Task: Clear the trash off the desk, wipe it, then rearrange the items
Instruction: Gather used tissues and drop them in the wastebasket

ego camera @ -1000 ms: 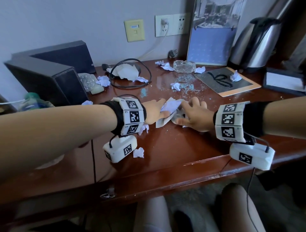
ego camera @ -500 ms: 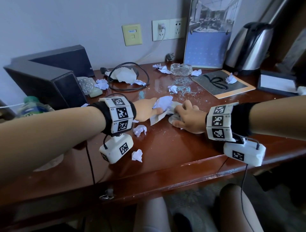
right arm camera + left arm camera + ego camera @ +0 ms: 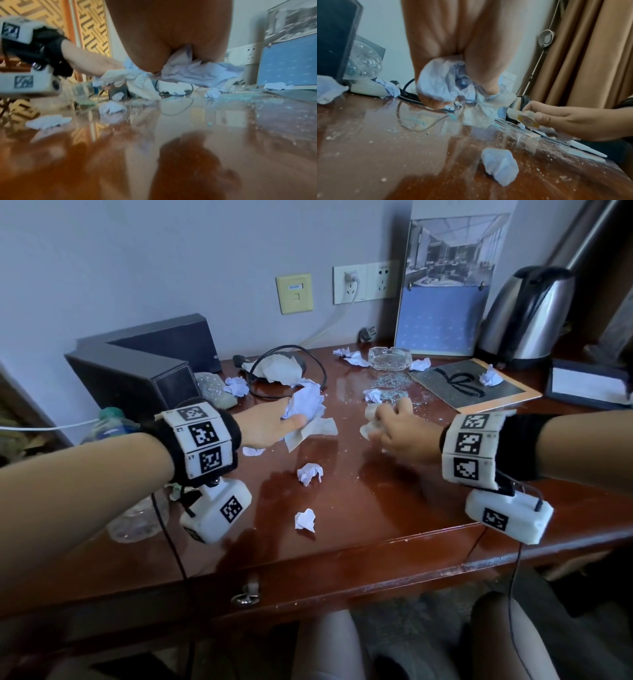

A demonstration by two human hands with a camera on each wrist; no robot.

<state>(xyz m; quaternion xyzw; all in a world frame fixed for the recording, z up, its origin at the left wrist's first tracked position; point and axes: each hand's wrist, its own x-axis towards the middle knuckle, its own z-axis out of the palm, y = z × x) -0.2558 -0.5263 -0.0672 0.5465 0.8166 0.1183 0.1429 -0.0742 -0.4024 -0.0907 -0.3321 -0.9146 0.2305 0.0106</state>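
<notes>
Trash is the job right now; the person is picking it up, not wiping yet. The left hand point(image 3: 270, 424) has its fingers point(image 3: 436, 100) curled tight round a paper wad point(image 3: 303, 405), held just above the bench point(image 3: 376, 508); the right hand point(image 3: 399, 428) grips a small pale scrap point(image 3: 370, 428). Next, loose paper balls point(image 3: 310, 472) near the hands need grabbing.

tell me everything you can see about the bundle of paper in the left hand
The paper bundle is a crumpled wad of pale bluish-white tissue with a flatter beige sheet hanging from its underside. It looks soft, thin and creased. The left hand grips it, fingers and thumb curled round it, just above the glossy brown desk, in front of the black cable loop.
</notes>
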